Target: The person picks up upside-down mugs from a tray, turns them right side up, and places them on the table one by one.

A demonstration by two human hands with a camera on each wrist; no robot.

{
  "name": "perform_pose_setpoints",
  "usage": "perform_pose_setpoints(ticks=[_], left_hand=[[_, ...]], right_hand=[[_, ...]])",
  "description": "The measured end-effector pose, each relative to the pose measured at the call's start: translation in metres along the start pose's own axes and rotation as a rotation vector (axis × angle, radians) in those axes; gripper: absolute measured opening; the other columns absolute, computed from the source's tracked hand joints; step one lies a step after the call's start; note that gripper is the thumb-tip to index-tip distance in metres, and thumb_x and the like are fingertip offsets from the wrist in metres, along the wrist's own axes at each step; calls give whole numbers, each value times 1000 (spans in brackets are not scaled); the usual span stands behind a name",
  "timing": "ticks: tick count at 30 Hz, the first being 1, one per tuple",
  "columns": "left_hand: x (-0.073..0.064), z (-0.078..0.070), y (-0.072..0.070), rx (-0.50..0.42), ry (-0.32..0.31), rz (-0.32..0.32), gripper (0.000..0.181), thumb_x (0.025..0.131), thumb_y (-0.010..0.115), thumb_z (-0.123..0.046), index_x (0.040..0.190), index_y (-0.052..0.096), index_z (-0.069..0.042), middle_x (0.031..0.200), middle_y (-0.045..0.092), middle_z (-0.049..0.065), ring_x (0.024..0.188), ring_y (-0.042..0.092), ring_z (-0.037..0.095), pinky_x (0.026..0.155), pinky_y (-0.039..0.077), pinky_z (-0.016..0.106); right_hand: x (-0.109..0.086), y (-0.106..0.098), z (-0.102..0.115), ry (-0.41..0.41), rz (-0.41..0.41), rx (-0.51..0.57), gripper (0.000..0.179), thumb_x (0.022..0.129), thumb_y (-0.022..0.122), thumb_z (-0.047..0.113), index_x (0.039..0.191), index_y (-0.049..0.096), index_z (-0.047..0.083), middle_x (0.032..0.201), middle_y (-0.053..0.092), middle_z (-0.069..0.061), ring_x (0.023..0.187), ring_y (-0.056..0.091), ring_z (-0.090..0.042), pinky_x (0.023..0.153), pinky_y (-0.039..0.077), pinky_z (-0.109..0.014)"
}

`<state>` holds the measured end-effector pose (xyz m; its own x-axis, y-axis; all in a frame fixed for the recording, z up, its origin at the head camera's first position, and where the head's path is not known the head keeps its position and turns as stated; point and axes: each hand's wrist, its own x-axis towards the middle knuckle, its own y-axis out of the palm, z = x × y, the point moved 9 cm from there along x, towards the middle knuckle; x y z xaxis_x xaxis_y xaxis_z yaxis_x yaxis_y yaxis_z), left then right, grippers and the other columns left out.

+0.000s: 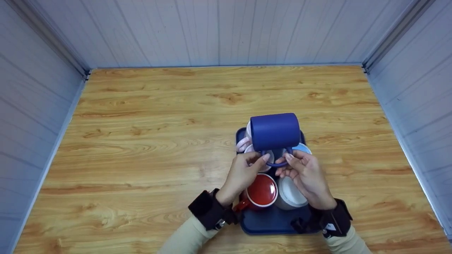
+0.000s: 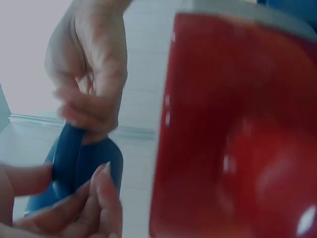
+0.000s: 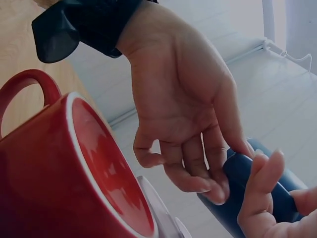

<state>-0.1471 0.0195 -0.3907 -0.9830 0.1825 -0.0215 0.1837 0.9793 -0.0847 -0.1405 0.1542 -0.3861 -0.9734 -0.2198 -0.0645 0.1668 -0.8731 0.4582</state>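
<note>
Blue mug (image 1: 274, 131), smooth and matt all along its side! And the red mug (image 3: 49, 163), pure high gloss, ceramic look, light bouncing off the glaze. Tray (image 1: 268, 224) smooth, prob. plastic, tho hard to tell w/ so much covered. Tabletop (image 1: 141, 158): wood-grain finish, low sheen. Wall panels (image 1: 219, 31) smooth too; sleeves (image 1: 187, 237), plain matt cloth.

The blue mug (image 1: 275, 131) partly hides the pink-handled cup (image 1: 248, 134) and dark tray (image 1: 266, 224).

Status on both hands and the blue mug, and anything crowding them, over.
Left hand, right hand: both pinching handle of blue mug. Blue mug sideways, held above tray. Red mug close by left hand.
</note>
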Motion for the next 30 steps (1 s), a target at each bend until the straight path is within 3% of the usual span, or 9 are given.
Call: perform_pose_setpoints(ticks=[5,12,16,21,26,30], left_hand=[[-1,5,-3,-135,-50,-50,20,88,61,-12,84,66,7,74,61,4,69,54,11,65,45,25],[-4,11,-3,-339,-136,-39,20,89,56,-4,92,61,16,80,64,11,76,62,25,74,51,39],[-5,13,-1,-447,-165,-30,21,90,54,0,95,57,20,81,64,13,72,62,19,74,52,36],[-5,12,0,-548,-192,-9,14,90,51,4,93,54,17,76,61,8,66,61,12,69,52,28],[-5,8,1,-626,-183,32,8,91,46,7,91,52,12,75,60,7,64,61,13,66,52,25],[-6,5,-2,-632,-161,34,10,92,46,6,92,50,14,76,60,9,67,61,14,68,52,26]], right_hand=[[1,5,-1,0,29,9,13,94,41,-6,91,53,-8,78,63,-14,61,63,-21,54,51,-25],[2,8,-6,51,22,-85,10,93,46,-2,93,49,-12,83,63,-18,67,64,-25,59,53,-30],[3,11,-6,56,78,-127,14,93,47,-1,95,48,-15,84,63,-17,69,65,-25,62,53,-34],[4,14,-8,55,150,-144,16,93,46,-2,96,47,-18,83,64,-16,68,65,-25,63,54,-36],[5,16,-11,66,190,-159,15,94,46,0,96,49,-15,84,66,-15,68,66,-25,63,54,-36],[6,17,-11,65,206,-235,16,94,48,2,95,50,-14,85,65,-22,68,66,-27,63,53,-37]])
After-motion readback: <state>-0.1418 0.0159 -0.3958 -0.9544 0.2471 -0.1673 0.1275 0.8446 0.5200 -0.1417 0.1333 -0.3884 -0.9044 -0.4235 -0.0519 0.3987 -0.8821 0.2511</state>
